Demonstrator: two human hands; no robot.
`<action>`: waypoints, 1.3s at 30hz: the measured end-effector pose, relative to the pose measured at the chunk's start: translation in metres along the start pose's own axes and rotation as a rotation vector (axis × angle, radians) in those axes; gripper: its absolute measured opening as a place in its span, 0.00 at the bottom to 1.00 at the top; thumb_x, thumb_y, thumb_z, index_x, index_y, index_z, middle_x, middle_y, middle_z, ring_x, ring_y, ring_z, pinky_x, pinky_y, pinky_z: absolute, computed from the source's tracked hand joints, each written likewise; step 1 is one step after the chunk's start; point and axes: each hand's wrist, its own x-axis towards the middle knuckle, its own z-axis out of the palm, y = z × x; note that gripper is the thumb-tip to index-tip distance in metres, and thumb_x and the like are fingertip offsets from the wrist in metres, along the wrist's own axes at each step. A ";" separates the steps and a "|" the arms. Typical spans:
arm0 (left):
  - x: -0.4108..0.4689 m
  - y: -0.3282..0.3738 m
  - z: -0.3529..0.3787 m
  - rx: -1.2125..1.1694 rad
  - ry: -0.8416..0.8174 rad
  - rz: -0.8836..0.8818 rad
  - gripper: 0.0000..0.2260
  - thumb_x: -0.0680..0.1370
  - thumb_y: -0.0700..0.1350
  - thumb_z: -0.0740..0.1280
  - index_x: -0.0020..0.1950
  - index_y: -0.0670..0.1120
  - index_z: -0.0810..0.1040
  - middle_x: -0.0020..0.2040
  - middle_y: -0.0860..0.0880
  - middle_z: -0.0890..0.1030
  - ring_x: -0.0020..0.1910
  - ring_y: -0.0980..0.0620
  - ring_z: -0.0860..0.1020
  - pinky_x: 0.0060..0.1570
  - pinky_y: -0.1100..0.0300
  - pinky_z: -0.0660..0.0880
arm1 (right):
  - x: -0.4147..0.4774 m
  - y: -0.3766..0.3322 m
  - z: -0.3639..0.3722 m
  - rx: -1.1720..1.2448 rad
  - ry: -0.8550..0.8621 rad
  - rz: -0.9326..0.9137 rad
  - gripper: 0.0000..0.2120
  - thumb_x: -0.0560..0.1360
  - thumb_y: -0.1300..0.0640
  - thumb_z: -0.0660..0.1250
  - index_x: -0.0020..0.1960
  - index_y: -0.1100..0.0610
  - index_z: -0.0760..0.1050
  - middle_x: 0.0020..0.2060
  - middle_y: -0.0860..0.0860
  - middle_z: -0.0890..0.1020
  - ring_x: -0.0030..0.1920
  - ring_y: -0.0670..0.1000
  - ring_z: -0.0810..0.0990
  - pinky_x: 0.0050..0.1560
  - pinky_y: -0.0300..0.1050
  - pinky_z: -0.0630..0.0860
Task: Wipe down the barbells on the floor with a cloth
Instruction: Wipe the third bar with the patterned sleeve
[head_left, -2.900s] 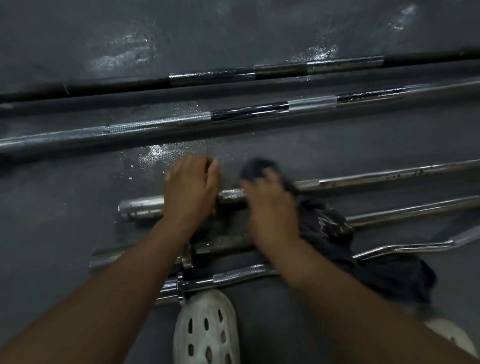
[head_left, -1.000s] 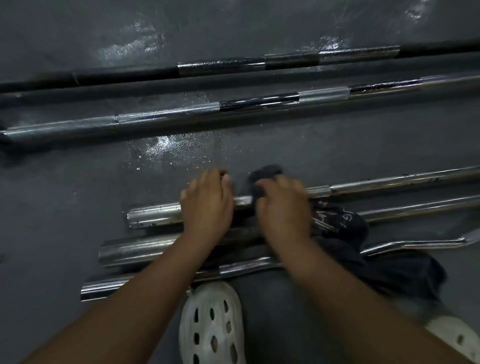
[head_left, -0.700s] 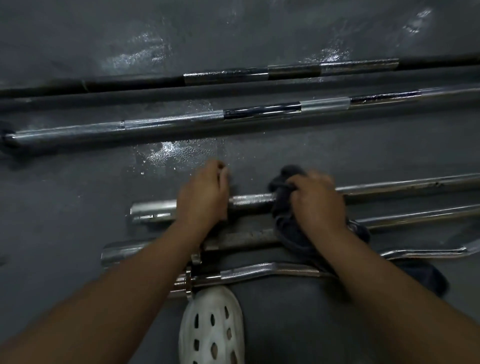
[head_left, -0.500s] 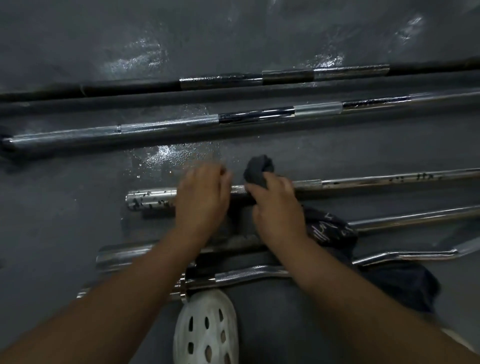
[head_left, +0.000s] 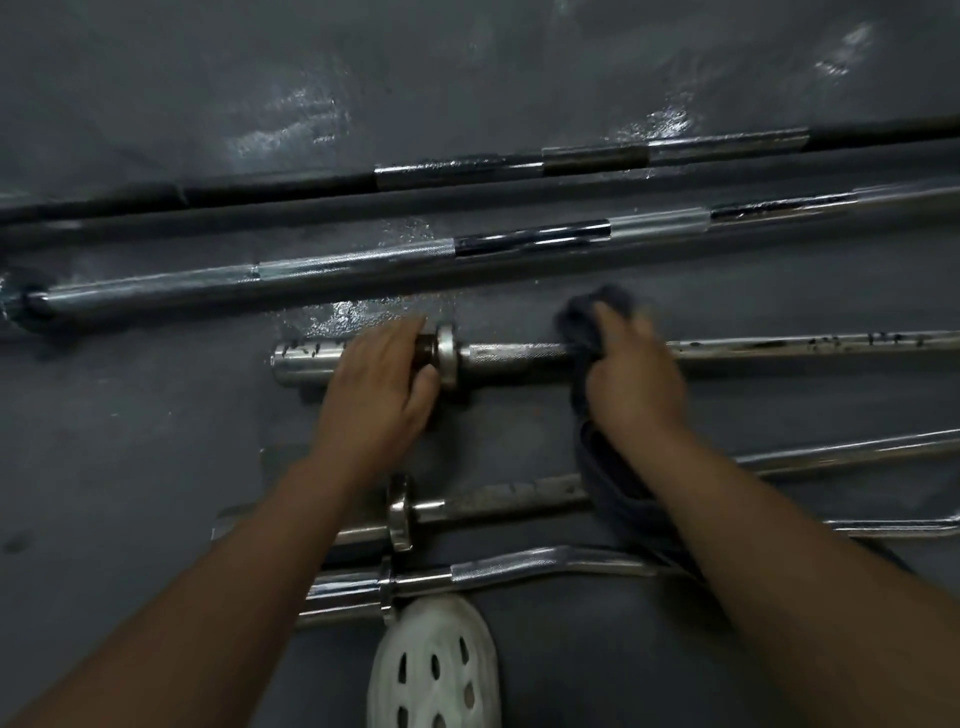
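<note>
Wet grey floor (head_left: 130, 441) carries the barbell (head_left: 514, 356), lying left to right; the left grip (head_left: 379, 384) clasps its sleeve, the right grip (head_left: 639, 387) squeezes the cloth (head_left: 582, 318) round the shaft, and the spotted length runs on rightward, nearest that grip

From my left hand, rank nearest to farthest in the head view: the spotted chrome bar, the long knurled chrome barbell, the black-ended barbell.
1. The spotted chrome bar: gripped by the left hand.
2. The long knurled chrome barbell: just beyond it.
3. The black-ended barbell: farthest, at the top.
</note>
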 end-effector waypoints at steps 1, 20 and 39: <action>0.006 0.000 -0.003 -0.021 -0.006 -0.012 0.25 0.76 0.46 0.59 0.73 0.44 0.69 0.64 0.41 0.77 0.63 0.42 0.72 0.65 0.48 0.66 | 0.003 0.001 0.001 0.031 0.000 0.120 0.28 0.73 0.67 0.61 0.71 0.51 0.70 0.69 0.58 0.70 0.63 0.63 0.74 0.61 0.51 0.72; -0.031 -0.007 -0.002 -0.133 0.110 -0.168 0.10 0.77 0.48 0.59 0.51 0.51 0.80 0.44 0.50 0.82 0.47 0.45 0.77 0.50 0.48 0.73 | -0.084 -0.074 0.029 0.223 -0.324 -0.359 0.32 0.68 0.69 0.62 0.71 0.54 0.71 0.67 0.55 0.72 0.66 0.57 0.72 0.64 0.50 0.74; 0.027 0.009 0.018 0.072 0.113 -0.099 0.17 0.83 0.55 0.52 0.61 0.52 0.76 0.55 0.48 0.81 0.57 0.45 0.75 0.59 0.49 0.62 | -0.016 -0.067 0.015 0.283 -0.189 -0.117 0.36 0.69 0.69 0.61 0.76 0.52 0.65 0.70 0.54 0.70 0.65 0.56 0.73 0.63 0.42 0.70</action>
